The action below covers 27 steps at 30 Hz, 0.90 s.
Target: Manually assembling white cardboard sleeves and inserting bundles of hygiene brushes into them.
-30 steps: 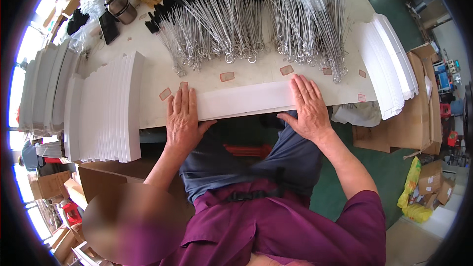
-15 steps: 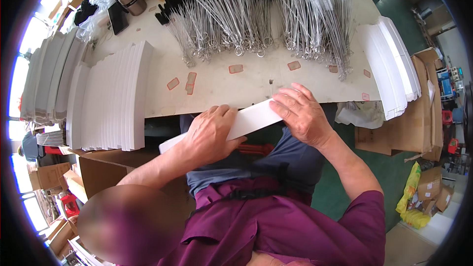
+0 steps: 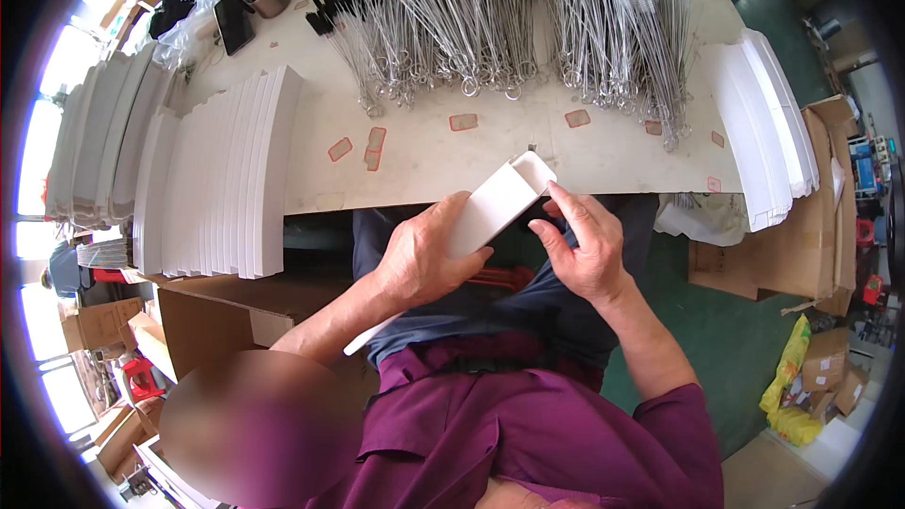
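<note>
A row of white cardboard pieces [image 3: 219, 184] fills the pale tabletop's [image 3: 415, 162] front left corner, the left hand [image 3: 422, 253] grips a long white cardboard box [image 3: 490, 210] slanting across the front edge, and the half-open right hand [image 3: 586, 243] touches its end flap [image 3: 536, 172].

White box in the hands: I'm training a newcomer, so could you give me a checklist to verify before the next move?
1. Left hand holding the white box: ok, fingers wrapped around it.
2. Right hand near the box's upper end: ok, index fingertip at the flap; firm contact, cannot tell.
3. Flap closed: not ok, it stands open.
4. Box's lower end closed: cannot tell, partly hidden.
5. Wire-handled brushes on the table, apart from both hands: ok.
</note>
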Tool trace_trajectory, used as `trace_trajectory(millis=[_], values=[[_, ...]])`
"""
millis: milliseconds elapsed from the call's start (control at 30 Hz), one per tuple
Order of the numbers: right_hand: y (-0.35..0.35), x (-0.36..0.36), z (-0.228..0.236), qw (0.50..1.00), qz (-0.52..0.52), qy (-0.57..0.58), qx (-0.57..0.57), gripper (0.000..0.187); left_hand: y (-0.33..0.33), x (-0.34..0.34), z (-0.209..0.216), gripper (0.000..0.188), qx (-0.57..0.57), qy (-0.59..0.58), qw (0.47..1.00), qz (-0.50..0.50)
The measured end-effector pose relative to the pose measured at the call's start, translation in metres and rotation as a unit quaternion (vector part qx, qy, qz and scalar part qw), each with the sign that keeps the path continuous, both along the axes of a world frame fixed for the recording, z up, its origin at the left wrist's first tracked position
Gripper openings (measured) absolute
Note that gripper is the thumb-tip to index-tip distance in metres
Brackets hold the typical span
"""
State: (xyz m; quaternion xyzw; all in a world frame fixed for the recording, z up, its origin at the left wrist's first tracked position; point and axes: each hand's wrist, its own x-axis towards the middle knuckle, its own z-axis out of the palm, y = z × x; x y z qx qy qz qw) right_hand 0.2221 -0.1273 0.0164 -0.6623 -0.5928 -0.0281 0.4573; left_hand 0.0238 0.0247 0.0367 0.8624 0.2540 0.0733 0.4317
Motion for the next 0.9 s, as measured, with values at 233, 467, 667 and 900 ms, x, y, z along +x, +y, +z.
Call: trace_trajectory(millis=[233,467,667,900], values=[[0.003,-0.021,-0.020,0.987,0.008,0.159,-0.015,0.028,-0.013,-0.006,-0.010,0.071,0.016,-0.010,1.000,0.006],[0.003,-0.036,-0.018,0.946,0.060,0.300,-0.107,0.011,-0.015,0.010,-0.014,0.075,-0.031,0.009,0.999,0.015],[0.003,-0.039,-0.020,0.955,0.064,0.270,-0.108,0.009,-0.022,0.009,-0.027,0.061,-0.057,-0.039,0.998,0.016],[0.001,-0.053,-0.014,0.913,0.046,0.388,-0.120,0.035,-0.028,0.007,-0.035,0.050,-0.043,-0.057,0.997,0.030]])
